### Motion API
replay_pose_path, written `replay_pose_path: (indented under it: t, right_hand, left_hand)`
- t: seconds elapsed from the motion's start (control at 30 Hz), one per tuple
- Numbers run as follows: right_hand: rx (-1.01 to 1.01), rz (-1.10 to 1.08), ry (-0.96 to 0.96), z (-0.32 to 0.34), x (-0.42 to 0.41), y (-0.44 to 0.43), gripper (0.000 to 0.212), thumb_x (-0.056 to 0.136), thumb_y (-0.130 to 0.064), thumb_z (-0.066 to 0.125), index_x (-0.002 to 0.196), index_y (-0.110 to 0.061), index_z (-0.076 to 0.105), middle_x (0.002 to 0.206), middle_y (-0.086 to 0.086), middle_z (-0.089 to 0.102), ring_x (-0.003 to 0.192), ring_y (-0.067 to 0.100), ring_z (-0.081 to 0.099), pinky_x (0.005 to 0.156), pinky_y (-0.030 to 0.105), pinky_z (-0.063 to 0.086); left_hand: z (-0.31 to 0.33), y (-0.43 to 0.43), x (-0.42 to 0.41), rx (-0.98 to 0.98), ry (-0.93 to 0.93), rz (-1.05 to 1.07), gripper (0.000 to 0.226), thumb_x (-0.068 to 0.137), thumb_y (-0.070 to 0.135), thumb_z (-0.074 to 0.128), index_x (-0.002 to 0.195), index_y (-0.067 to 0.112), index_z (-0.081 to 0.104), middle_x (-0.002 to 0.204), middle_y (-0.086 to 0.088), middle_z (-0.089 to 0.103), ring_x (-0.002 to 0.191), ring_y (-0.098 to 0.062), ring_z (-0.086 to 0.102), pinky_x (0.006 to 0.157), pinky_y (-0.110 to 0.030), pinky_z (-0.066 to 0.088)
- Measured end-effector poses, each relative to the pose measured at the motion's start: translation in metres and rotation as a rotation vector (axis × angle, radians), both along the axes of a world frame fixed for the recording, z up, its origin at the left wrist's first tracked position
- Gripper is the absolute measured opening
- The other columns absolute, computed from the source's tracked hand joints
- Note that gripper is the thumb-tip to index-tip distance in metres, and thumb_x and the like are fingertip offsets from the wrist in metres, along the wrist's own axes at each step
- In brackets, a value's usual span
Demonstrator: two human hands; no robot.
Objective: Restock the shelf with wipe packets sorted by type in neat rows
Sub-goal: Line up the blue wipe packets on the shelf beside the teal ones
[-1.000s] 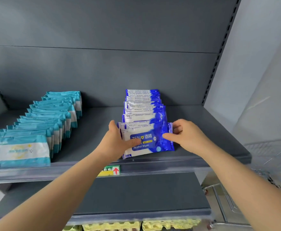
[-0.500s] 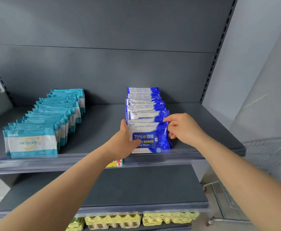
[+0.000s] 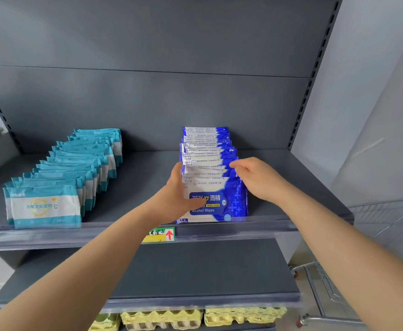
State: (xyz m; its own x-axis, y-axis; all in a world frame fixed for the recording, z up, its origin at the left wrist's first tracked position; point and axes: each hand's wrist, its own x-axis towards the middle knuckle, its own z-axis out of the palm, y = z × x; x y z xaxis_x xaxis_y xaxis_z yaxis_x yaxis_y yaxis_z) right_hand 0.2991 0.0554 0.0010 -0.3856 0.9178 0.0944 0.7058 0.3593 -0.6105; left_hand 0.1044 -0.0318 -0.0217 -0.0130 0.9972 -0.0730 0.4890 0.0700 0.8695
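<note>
A row of glossy blue-and-white plastic wipe packets (image 3: 207, 158) stands on the dark grey metal shelf (image 3: 143, 187), right of its middle, running from the front lip back toward the rear panel. The front blue packet (image 3: 219, 204) faces outward with its long axis left to right. Its label reads "Alcohol Wipes" under "酒精", with a "75%" partly covered by a thumb. The packets behind lean in overlapping order, showing only white top strips with print too small to read.

The left hand (image 3: 174, 199) grips the front of the blue row. Its thumb lies across the front label, and its fingers (image 3: 178, 170), held together, press up along the row's left edge. The right hand (image 3: 262, 180) is at the row's right edge with its fingers curled against the packet ends. Whether they pinch one I cannot tell.

Well apart to the left, a row of teal-and-white soft plastic wipe packets (image 3: 81, 163) stands the same way, slanting back and rightward. Its front teal packet (image 3: 42, 206) carries blurred Chinese characters.

A green-and-yellow paper price tag (image 3: 162, 234) with a red upward arrow sits in the shelf's clear front strip. Yellow pulp egg trays (image 3: 162, 318) lie below the lower grey shelf (image 3: 195, 268).
</note>
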Motion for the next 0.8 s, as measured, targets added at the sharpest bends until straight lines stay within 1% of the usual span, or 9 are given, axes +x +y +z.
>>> replay_pose_path:
  t: [0.13,0.2,0.3,0.4,0.5,0.6,0.67,0.73,0.8]
  right_hand:
    - [-0.08,0.013,0.043,-0.003,0.003,0.004,0.037,0.102,-0.03,0.034,0.13,-0.019,0.055,0.14,-0.002,0.05,0.115,0.013,0.054,0.09,0.027,0.045]
    - [-0.115,0.014,0.056,0.0,0.006,0.001,0.041,0.103,-0.03,0.034,0.14,-0.019,0.047,0.14,-0.005,0.05,0.115,0.01,0.052,0.089,0.026,0.044]
    - [-0.034,-0.038,0.114,0.009,0.006,0.002,0.039,0.103,-0.026,0.032,0.137,-0.013,0.047,0.136,0.002,0.054,0.114,0.018,0.055,0.092,0.032,0.046]
    - [-0.068,-0.039,0.146,0.014,-0.005,0.008,0.046,0.103,-0.031,0.031,0.148,-0.021,0.03,0.15,-0.002,0.038,0.126,0.014,0.046,0.099,0.031,0.043]
    - [-0.091,0.063,-0.01,0.015,-0.016,0.011,0.046,0.104,-0.028,0.027,0.148,-0.015,0.031,0.155,0.0,0.025,0.134,0.017,0.036,0.104,0.03,0.038]
    - [-0.088,0.093,-0.195,0.009,-0.019,0.019,0.044,0.104,-0.022,0.025,0.14,0.0,0.041,0.151,0.011,0.031,0.135,0.026,0.034,0.107,0.032,0.032]
    - [-0.101,0.067,-0.138,0.01,-0.017,0.024,0.039,0.101,-0.021,0.03,0.12,0.001,0.054,0.13,0.019,0.053,0.111,0.028,0.051,0.09,0.033,0.037]
    - [-0.14,0.008,0.073,0.014,-0.015,0.029,0.03,0.099,-0.022,0.033,0.105,-0.013,0.06,0.108,0.008,0.061,0.091,0.019,0.052,0.081,0.032,0.037]
    - [-0.171,-0.034,0.191,0.016,-0.013,0.038,0.042,0.101,-0.026,0.032,0.141,-0.019,0.043,0.139,-0.005,0.047,0.122,0.013,0.046,0.099,0.029,0.032]
  left_hand:
    - [-0.001,-0.003,-0.001,-0.036,0.036,0.033,0.079,0.087,0.029,0.066,0.146,0.026,0.014,0.129,0.006,0.051,0.103,-0.013,0.061,0.066,-0.019,0.057]
    - [0.0,-0.003,-0.004,-0.063,0.086,0.04,0.072,0.084,0.033,0.069,0.139,0.023,0.024,0.126,0.004,0.056,0.096,-0.011,0.064,0.064,-0.017,0.056]
    - [0.014,0.001,-0.01,-0.061,-0.008,0.065,0.071,0.081,0.034,0.073,0.135,0.021,0.028,0.113,0.01,0.061,0.079,-0.002,0.065,0.055,-0.013,0.053]
    - [0.03,0.017,-0.007,0.05,-0.052,0.132,0.071,0.089,0.037,0.062,0.146,0.028,0.02,0.135,0.005,0.048,0.089,-0.004,0.059,0.06,-0.013,0.049]
    - [0.029,0.031,0.001,0.036,0.022,0.158,0.061,0.096,0.042,0.049,0.149,0.03,0.021,0.154,0.0,0.023,0.101,-0.009,0.051,0.07,-0.023,0.049]
    - [0.022,0.036,0.001,-0.061,0.038,0.117,0.048,0.098,0.042,0.042,0.143,0.025,0.034,0.138,0.003,0.037,0.082,-0.009,0.058,0.059,-0.019,0.049]
    - [0.023,0.038,-0.003,-0.061,0.002,0.109,0.036,0.1,0.04,0.042,0.132,0.024,0.044,0.124,0.004,0.051,0.077,-0.005,0.06,0.06,-0.018,0.049]
    - [0.026,0.045,-0.008,-0.017,-0.004,0.145,0.032,0.101,0.036,0.04,0.13,0.023,0.044,0.126,0.005,0.055,0.082,-0.005,0.059,0.069,-0.021,0.047]
    - [0.027,0.057,-0.014,-0.002,-0.081,0.247,0.052,0.102,0.036,0.039,0.149,0.019,0.023,0.139,0.003,0.045,0.101,-0.011,0.05,0.085,-0.029,0.041]
